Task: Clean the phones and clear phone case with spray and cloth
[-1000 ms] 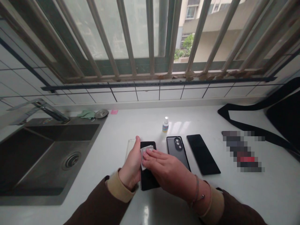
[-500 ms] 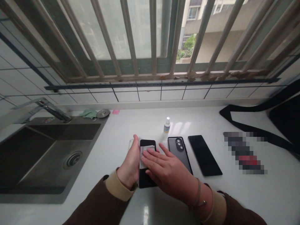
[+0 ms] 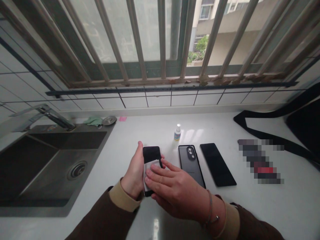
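Note:
My left hand (image 3: 135,172) is wrapped round a black-screened phone (image 3: 151,153), thumb along its left edge and fingertips showing at its right edge. A thin whitish-grey cloth (image 3: 148,165) lies on the lower part of the screen. My right hand (image 3: 178,186) rests on that cloth, fingers stretched out flat and pressing it to the glass. Just right of the hands lies a dark translucent phone case (image 3: 186,161) with a camera cutout, partly covered by my right hand. A second black phone (image 3: 217,165) lies beside the case.
A small white bottle (image 3: 177,133) stands behind the case. To the left is a steel sink (image 3: 85,193) with a faucet (image 3: 57,116), green cloth (image 3: 93,121) and drain strainer (image 3: 109,120). At right lie a blurred-out item (image 3: 260,163) and a black strap (image 3: 265,133).
My right hand has slid the cloth down the screen towards me, baring more of the phone's top. The phone and left hand have shifted slightly left.

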Motion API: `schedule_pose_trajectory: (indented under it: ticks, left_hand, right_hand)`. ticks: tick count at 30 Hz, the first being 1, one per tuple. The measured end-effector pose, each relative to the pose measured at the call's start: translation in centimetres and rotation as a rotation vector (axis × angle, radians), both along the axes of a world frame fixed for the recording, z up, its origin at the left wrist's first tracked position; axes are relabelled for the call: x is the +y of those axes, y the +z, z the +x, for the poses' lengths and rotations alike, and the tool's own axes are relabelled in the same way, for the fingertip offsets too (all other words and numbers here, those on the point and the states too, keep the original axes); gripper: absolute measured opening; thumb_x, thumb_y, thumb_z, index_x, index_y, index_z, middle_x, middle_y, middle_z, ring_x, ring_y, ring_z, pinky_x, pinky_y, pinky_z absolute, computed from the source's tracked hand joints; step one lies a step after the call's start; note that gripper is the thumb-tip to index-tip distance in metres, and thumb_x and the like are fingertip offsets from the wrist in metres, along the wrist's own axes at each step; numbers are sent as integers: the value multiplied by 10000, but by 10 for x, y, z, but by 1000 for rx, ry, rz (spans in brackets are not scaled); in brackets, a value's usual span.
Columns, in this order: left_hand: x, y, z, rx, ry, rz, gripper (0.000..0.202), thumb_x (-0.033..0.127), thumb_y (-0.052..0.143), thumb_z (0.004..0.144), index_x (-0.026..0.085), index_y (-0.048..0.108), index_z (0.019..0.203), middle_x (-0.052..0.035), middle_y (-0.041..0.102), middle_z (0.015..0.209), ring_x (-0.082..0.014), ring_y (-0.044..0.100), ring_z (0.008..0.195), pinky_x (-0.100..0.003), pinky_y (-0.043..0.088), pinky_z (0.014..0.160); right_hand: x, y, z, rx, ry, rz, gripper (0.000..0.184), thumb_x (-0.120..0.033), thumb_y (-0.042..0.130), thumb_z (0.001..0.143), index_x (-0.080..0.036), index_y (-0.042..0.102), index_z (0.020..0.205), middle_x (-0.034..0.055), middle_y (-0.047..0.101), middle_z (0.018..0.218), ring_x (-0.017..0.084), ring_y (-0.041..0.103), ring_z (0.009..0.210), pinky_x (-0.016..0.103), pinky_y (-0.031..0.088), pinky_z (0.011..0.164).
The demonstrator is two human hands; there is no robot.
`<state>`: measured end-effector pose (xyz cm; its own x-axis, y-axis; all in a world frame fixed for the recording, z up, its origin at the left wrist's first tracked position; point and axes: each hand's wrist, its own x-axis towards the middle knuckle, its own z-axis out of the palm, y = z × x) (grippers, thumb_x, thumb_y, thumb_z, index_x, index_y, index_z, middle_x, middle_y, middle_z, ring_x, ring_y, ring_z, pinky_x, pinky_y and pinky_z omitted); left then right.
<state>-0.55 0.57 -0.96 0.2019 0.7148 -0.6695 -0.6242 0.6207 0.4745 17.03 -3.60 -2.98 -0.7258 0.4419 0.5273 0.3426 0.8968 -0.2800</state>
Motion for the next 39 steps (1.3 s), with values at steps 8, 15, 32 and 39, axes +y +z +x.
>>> schedule_pose_trajectory:
  ticks: [8,15,32,39]
  left_hand:
    - [11,9,-11,88,100,28,807,685,233,1097,76,744,959,-187,770,758,-258,734,609,-372,627,616]
    - [-2,0,12,1,-55,47,682,642,374,1106,82,760,1140,-164,815,888,-262,796,780,-336,635,748]
    - [11,10,-4,160,285,90,811,673,230,1102,62,743,953,-190,771,783,-263,742,610,-374,627,607]
    - [6,13,5,91,214,67,758,663,252,1106,87,725,963,-185,774,800,-267,754,644,-369,627,619]
  right_hand:
    - [0,-1,1,30,-19,82,356,-230,566,1091,-156,660,1426,34,728,1475,211,631,1438,484,149,1413]
    - [13,-13,2,-101,-344,-29,528,-272,554,1099,-123,516,1604,139,523,1665,311,488,1567,610,265,1361]
    - [1,6,2,40,-51,12,355,-224,570,1062,-116,712,1368,105,739,1449,251,665,1408,435,470,1288]
    - [6,0,-2,133,-213,-40,356,-174,539,1087,-63,712,1379,187,688,1500,287,585,1492,435,522,1250]
